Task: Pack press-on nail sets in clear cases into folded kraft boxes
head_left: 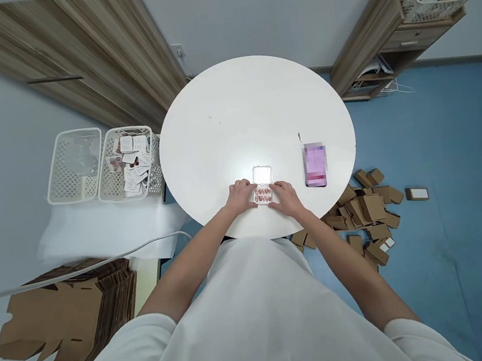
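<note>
A small clear plastic case [262, 174] lies on the white round table [253, 103] near its front edge, its lid tipped back from me. Two rows of small reddish oval pieces [262, 194], which look like false nails, sit in its lower half. My left hand [240, 197] grips the case's left side, thumb near the front corner and fingers near the hinge. On the opposite side, my right hand [288, 199] holds it the same way, fingers bent against the edge.
A phone with a blurred pink screen [315, 164] lies at the table's right. To the left stand a basket of cards and small packs [136, 164] and another white basket [74, 166]. Flat cardboard [56, 320] is stacked lower left; small brown boxes [365, 212] litter the floor at right.
</note>
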{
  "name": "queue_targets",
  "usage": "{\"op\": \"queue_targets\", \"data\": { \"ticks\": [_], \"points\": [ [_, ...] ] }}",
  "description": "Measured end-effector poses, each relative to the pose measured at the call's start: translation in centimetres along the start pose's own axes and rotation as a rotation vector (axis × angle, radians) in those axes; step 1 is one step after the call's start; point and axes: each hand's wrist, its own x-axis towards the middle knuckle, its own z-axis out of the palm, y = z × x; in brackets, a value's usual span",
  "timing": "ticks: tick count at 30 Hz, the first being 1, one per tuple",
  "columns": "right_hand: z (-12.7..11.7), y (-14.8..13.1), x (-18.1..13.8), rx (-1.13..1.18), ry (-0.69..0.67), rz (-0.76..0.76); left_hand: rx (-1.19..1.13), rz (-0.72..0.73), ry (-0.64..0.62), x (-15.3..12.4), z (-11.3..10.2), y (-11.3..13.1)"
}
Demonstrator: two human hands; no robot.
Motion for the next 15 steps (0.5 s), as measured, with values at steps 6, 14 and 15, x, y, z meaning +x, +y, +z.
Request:
{"op": "queue_targets", "data": {
  "ticks": [6,14,15],
  "points": [
    [0.28,-0.12,0.14,-0.040,-0.010,0.017,-0.019,-0.007,-0.038,0.22,0.53,-0.31],
    [0.64,-0.26,-0.15,-0.083,-0.011,0.029,-0.019,-0.001,-0.067,-0.06,0.90,-0.37],
    [0.65,-0.28,-0.19,-0.085,-0.009,0.030,-0.012,0.003,-0.068,-0.08,0.92,-0.40]
  ]
}}
